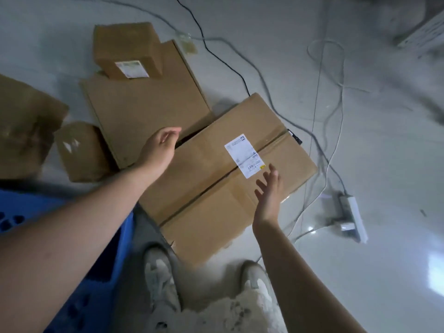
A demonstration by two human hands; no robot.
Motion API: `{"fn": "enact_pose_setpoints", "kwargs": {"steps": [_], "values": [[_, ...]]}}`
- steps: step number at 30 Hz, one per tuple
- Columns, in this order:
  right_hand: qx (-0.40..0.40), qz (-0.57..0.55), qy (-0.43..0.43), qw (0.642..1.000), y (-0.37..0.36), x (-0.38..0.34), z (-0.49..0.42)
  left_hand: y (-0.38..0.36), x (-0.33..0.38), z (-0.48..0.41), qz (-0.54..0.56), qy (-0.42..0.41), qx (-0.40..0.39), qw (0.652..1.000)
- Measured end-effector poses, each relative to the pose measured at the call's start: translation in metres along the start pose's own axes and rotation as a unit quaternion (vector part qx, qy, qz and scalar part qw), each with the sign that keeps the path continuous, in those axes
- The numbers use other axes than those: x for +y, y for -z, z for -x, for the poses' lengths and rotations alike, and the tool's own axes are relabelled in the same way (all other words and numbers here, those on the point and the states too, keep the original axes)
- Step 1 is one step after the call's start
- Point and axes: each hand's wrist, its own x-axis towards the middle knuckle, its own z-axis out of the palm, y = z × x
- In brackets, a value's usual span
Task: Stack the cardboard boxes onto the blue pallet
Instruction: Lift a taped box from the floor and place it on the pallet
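Risk: left hand (159, 147) and right hand (270, 195) hover open, empty; wide brown cardboard box (211, 171) between them may tilt if gripped unevenly.

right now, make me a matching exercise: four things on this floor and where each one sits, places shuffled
1 big labelled box
2 small labelled box
3 power strip
4 blue pallet

a on the floor at right
b lower left edge of view
c farthest away, at the flat box's far corner
d just ahead of the shoes

Pairs: 1-d, 2-c, 3-a, 4-b
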Motion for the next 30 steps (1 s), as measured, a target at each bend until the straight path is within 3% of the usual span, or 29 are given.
{"fn": "enact_pose_setpoints", "kwargs": {"steps": [6, 11, 14, 21, 27, 30], "values": [[0.119, -0.014, -0.011, 0.993, -0.011, 0.090, -0.043, -0.039, -0.064, -0.078, -0.063, 0.019, -0.025, 0.998], [0.247, -0.037, 0.029, 0.968, -0.017, 0.121, -0.058, -0.070, -0.085, -0.114, -0.088, 0.015, -0.053, 0.995], [0.295, 0.004, 0.041, 0.955, -0.014, 0.131, -0.062, -0.080, -0.087, -0.127, -0.102, 0.030, -0.078, 0.991], [0.273, 0.018, 0.003, 0.962, -0.004, 0.123, -0.080, -0.080, -0.091, -0.129, -0.108, 0.043, -0.080, 0.990], [0.296, 0.056, -0.164, 0.939, -0.001, 0.115, -0.106, -0.077, -0.093, -0.120, -0.109, 0.054, -0.080, 0.989], [0.288, 0.086, -0.188, 0.935, 0.005, 0.109, -0.111, -0.074, -0.093, -0.112, -0.091, 0.060, -0.079, 0.991]]}}
